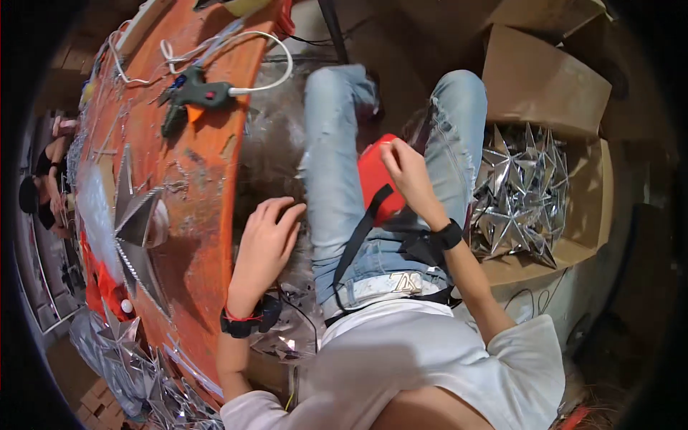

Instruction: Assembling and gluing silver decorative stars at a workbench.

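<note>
Orange paint covers the one long bench (208,186), which is seen running up the left side of the view and is strewn with silver scraps. One open cardboard box (573,107) is set at the right, and a heap of silver foil stars (519,190) is packed inside it; too many overlap for a sure count. More silver stars (136,358) are piled by the lower left end of the bench, and one large silver star (136,215) is laid flat on the bench top. Two legs in pale blue jeans (333,179) are seen between bench and box. One red pouch (376,179) is rested on the lap, against the right thigh, with one black strap (362,229) trailing from it. One dark green glue gun (193,97) is laid on the bench top, with one white cord (269,50) looped from it. The right hand (408,172) is set on the pouch, its fingers pinching the pouch's upper edge. The left hand (269,240) is rested beside the left thigh, its fingers loosely spread and holding nothing. One black wristband is worn on each wrist.
</note>
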`<state>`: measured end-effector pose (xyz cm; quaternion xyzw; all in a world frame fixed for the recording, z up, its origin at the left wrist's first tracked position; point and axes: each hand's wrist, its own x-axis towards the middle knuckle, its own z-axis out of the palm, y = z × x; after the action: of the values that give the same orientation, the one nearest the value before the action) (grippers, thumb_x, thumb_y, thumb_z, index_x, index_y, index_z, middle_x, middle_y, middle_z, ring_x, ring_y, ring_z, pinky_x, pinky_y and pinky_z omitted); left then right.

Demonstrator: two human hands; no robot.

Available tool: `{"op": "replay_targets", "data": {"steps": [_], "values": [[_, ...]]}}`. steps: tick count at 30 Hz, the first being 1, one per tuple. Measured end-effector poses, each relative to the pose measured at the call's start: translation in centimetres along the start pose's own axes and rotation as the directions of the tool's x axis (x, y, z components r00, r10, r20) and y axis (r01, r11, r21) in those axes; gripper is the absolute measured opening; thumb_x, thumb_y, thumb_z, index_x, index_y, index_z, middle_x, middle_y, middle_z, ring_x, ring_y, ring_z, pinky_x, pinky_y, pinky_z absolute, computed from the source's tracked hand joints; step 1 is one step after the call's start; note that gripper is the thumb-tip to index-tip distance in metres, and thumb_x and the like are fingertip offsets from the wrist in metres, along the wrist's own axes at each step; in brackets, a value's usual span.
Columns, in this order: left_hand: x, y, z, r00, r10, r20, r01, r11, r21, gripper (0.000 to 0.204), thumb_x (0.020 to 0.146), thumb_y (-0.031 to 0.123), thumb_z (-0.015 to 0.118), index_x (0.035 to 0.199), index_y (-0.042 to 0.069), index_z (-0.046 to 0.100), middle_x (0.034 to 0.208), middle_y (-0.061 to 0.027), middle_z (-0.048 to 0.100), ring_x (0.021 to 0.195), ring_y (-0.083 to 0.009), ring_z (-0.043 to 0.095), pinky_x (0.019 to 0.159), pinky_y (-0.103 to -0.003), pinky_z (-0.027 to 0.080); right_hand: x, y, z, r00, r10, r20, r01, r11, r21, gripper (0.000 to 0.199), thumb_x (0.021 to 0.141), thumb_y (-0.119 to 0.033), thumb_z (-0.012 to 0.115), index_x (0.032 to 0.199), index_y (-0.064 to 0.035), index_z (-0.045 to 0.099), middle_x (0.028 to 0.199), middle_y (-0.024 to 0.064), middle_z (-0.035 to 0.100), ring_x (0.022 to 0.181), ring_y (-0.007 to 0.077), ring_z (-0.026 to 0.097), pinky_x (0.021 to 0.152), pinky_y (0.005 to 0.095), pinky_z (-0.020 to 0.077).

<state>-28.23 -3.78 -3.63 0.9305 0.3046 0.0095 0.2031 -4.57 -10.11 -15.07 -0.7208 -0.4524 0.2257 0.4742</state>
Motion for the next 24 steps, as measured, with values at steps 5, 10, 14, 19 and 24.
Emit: {"op": "replay_targets", "data": {"steps": [5, 10, 14, 19, 24], "values": [[3.2, 3.5, 2.0, 0.989, 0.14, 0.051, -0.14, 0.99, -0.015, 0.032, 0.074, 0.0, 0.055, 0.105, 0.005, 0.053, 0.114, -0.0104, 0.05, 0.109, -0.0306, 0.044, 0.091, -0.041, 0.036, -2.3, 2.1, -0.9, 0.983, -0.041, 0.177, 0.055, 0.996, -0.074, 0.013, 0.081, -0.011, 0.053, 0.08, 0.0012, 0.051, 0.077, 0.0173, 0.055, 0.074, 0.033, 0.054, 0.064, 0.0401, 0.0427], [6.3, 4.3, 9.6, 0.944, 0.304, 0.127, -0.315, 0.945, 0.084, 0.032, 0.071, 0.002, 0.055, 0.103, 0.005, 0.056, 0.11, -0.0082, 0.053, 0.111, -0.0287, 0.044, 0.099, -0.044, 0.028, -5.5, 3.3, -4.1, 0.85, -0.005, 0.527, 0.237, 0.897, -0.374, 0.016, 0.077, -0.012, 0.057, 0.092, -0.006, 0.057, 0.085, 0.0103, 0.059, 0.088, 0.0265, 0.054, 0.08, 0.0362, 0.043], [4.9, 1.6, 12.7, 0.908, 0.178, 0.38, -0.327, 0.867, 0.376, 0.023, 0.07, 0.008, 0.056, 0.092, 0.006, 0.06, 0.093, -0.0048, 0.058, 0.109, -0.024, 0.046, 0.101, -0.043, 0.027, -8.1, 3.9, -6.4, 0.752, -0.157, 0.641, 0.458, 0.823, -0.336, 0.017, 0.074, -0.017, 0.059, 0.089, -0.0096, 0.061, 0.089, 0.0031, 0.06, 0.097, 0.0194, 0.052, 0.097, 0.0377, 0.0329], [3.1, 3.4, 11.0, 0.939, 0.148, 0.312, -0.208, 0.963, 0.169, 0.02, 0.072, 0.009, 0.052, 0.09, 0.004, 0.06, 0.096, -0.0058, 0.058, 0.111, -0.0237, 0.045, 0.102, -0.041, 0.027, -9.7, 2.9, -7.1, 0.811, -0.058, 0.582, 0.353, 0.842, -0.409, 0.019, 0.072, -0.013, 0.052, 0.088, -0.0088, 0.06, 0.093, 0.0012, 0.059, 0.106, 0.0175, 0.048, 0.101, 0.0382, 0.0285], [2.3, 3.5, 10.0, 0.93, 0.041, 0.366, -0.086, 0.99, 0.108, 0.027, 0.071, 0.004, 0.051, 0.096, 0.01, 0.06, 0.103, 0.0002, 0.056, 0.113, -0.022, 0.043, 0.102, -0.042, 0.027, -9.1, 1.9, -7.5, 0.772, 0.032, 0.635, 0.265, 0.892, -0.366, 0.024, 0.071, -0.01, 0.05, 0.092, -0.0074, 0.06, 0.094, 0.0014, 0.058, 0.105, 0.0176, 0.049, 0.1, 0.0377, 0.0297]]}}
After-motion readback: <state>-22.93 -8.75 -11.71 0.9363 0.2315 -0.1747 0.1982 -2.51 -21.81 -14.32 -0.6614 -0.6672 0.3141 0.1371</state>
